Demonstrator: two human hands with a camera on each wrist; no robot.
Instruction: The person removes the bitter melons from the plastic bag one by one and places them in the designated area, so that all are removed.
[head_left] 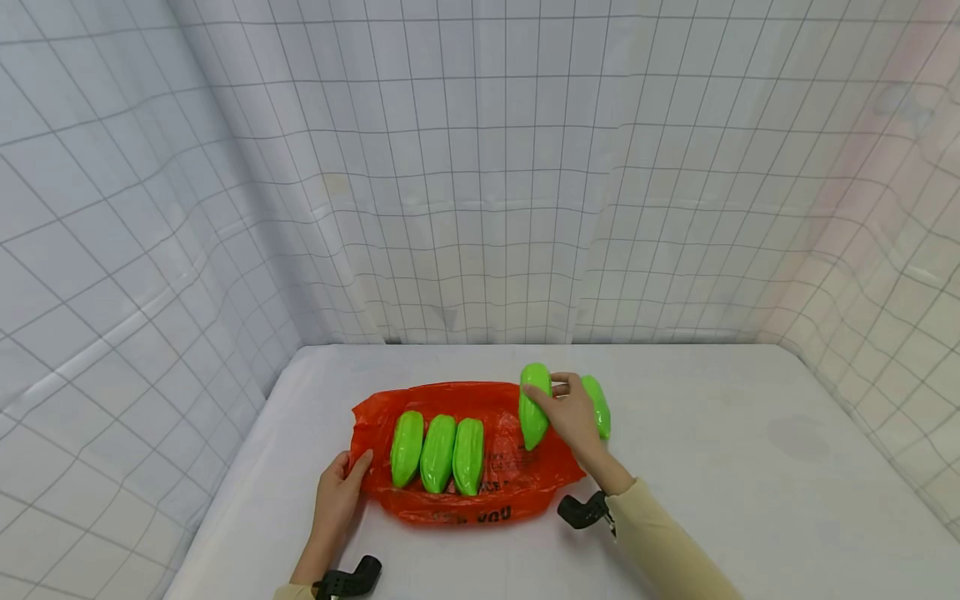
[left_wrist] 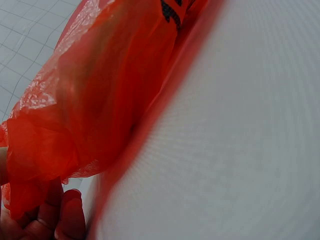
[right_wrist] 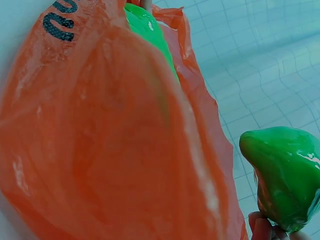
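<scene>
A red plastic bag [head_left: 502,408] with black print lies spread open on the white table. Three glossy, ridged, elongated green fruit-like pieces [head_left: 438,454] rest side by side in its left half. My left hand [head_left: 339,492] pinches the bag's left edge between thumb and fingers; in the left wrist view the red film partly covers the fingers. Over the bag's right part, my right hand [head_left: 573,412] grips another green piece [head_left: 534,408], narrow end down. That held piece [right_wrist: 285,170] shows apart from the bag in the right wrist view.
One more green piece [head_left: 597,407] lies just right of the bag, partly hidden behind my right hand. White table surface [head_left: 720,467] stretches to the right. White grid-patterned curtains [head_left: 480,167] hang behind the table and on both sides.
</scene>
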